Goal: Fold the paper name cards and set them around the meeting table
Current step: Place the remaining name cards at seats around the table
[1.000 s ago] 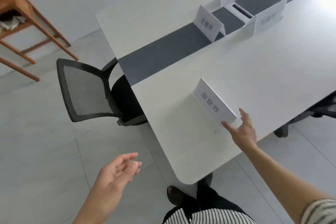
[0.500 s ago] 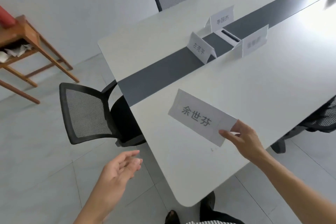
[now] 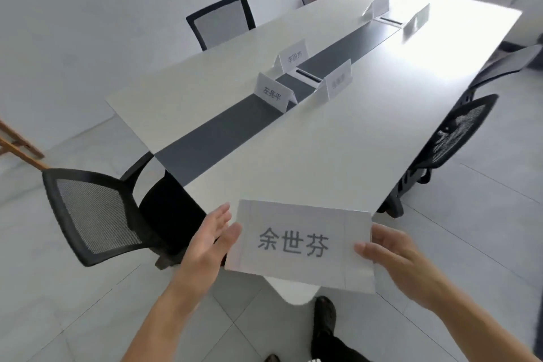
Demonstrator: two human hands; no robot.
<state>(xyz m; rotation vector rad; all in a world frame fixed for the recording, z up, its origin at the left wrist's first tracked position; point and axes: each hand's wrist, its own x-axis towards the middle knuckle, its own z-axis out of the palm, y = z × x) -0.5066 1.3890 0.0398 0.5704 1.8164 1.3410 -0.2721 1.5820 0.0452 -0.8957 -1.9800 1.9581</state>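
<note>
A black mesh chair [image 3: 94, 214] stands left of the left hand [image 3: 210, 239], whose fingers are straight and relaxed at the left edge of a name card [image 3: 299, 245]. The card hangs over the near end of the white worktop [image 3: 338, 156]. The right hand [image 3: 393, 258] pinches its right edge, thumb in front. Beyond the fingers, five folded cards [image 3: 273, 92] already stand along the centre; this one, by the look of it, remains to be placed.

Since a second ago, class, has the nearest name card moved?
Yes. The card stood on the table near its near end. Now the right hand holds it lifted off, over that end and closer to the camera.
</note>
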